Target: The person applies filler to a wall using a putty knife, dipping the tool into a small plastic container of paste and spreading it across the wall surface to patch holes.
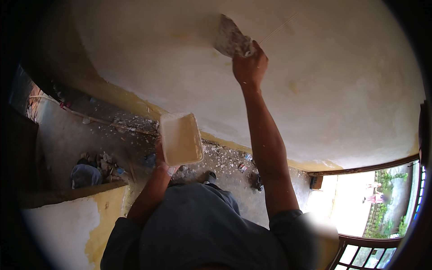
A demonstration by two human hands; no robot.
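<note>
My right hand (250, 67) reaches up and is closed around a wide putty knife (230, 35), its flat blade smeared with whitish paste. The blade lies at or very near the surface of the whitish wall (333, 76); exact contact cannot be told. At about waist height, my left hand (163, 158) grips a cream rectangular tub (197, 139) from its left side and below. Pale residue coats the tub's rim and inner sides. Most of the left fingers are hidden behind it.
White flakes (225, 157) and debris litter the floor along the wall's yellow base. A long pole (103, 121) lies at left, near a grey-blue bundle (85, 175). A low, partly yellow wall (108, 211) stands lower left. At right, a doorway (346, 198) opens onto bright outdoors.
</note>
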